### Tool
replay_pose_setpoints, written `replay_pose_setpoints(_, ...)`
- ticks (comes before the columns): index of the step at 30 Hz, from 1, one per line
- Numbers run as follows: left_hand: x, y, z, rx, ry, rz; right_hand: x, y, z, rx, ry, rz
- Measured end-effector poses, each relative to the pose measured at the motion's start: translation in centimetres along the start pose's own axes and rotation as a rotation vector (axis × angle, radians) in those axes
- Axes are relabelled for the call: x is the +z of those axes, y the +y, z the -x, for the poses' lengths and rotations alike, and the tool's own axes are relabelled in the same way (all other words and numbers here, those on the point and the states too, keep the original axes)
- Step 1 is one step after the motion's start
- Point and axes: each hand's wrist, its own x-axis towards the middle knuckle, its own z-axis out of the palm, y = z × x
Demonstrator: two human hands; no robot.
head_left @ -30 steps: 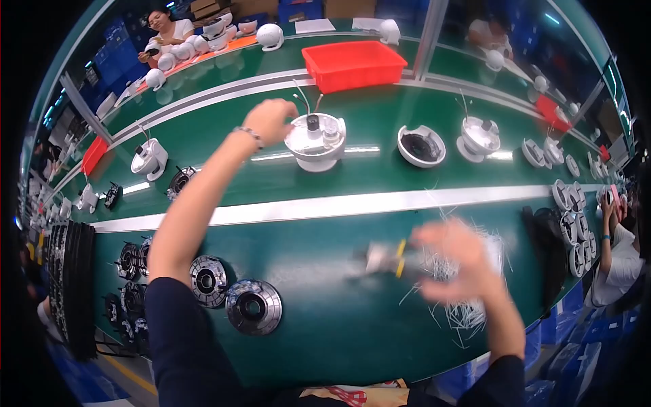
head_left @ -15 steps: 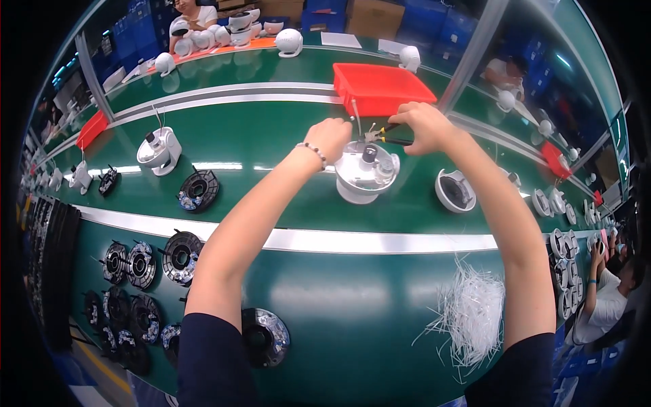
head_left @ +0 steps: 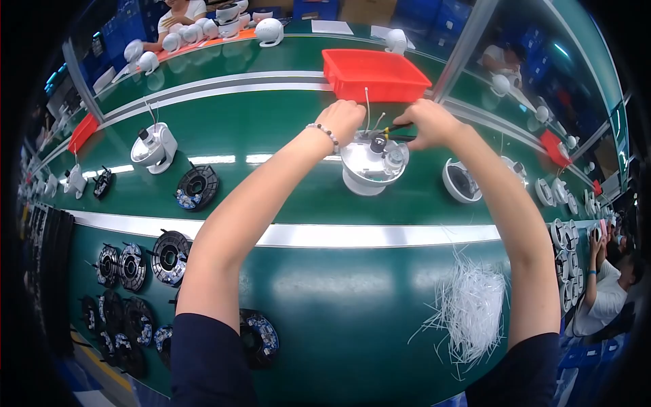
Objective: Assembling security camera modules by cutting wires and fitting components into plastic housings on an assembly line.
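Note:
A round white plastic housing [head_left: 369, 163] stands on the green work surface in front of me, its open side up, with a dark cylinder [head_left: 378, 144] and pale parts inside. Against its far left rim is my left hand [head_left: 344, 121], fingers curled down; whatever they grip is hidden behind the hand. My right hand [head_left: 428, 125] is closed around cutting pliers [head_left: 401, 138] with black and yellow handles. The pliers' jaws point left, over the far side of the housing. A thin white cable [head_left: 367, 108] rises between the two hands.
A red tray [head_left: 376, 71] lies just beyond my hands. Cut white plastic strips [head_left: 471, 308] are piled near right. Several black round parts with circuit boards [head_left: 169, 258] lie left. Other white housings [head_left: 154, 148] stand on both sides. Other people sit across and at right.
The view has shifted slightly, moving the scene up and left. The pliers' jaws have come down closer to the housing, and my left hand now sits lower, against its rim.

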Motion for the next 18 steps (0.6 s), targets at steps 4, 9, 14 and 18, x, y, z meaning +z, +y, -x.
replay_pose_setpoints(4,-2.9,0.0,1.9,-0.117,0.177,0.106,-0.9,1.2,2.8,-0.019,0.308,-0.072)
replay_pose_setpoints(9,-5.2,9.4,7.9,-0.158,0.007,0.742,-4.7,4.1,7.4,0.273,0.752,-0.314)
replay_pose_setpoints(14,-7.3,6.5,13.2,0.034,0.019,0.093,-9.2,-4.4,10.4,-0.031,0.761,-0.051)
replay_pose_setpoints(18,-10.6,-5.7,19.5,-0.460,-0.175,-0.278,-6.5,-12.3,12.7,-0.169,0.668,-0.026)
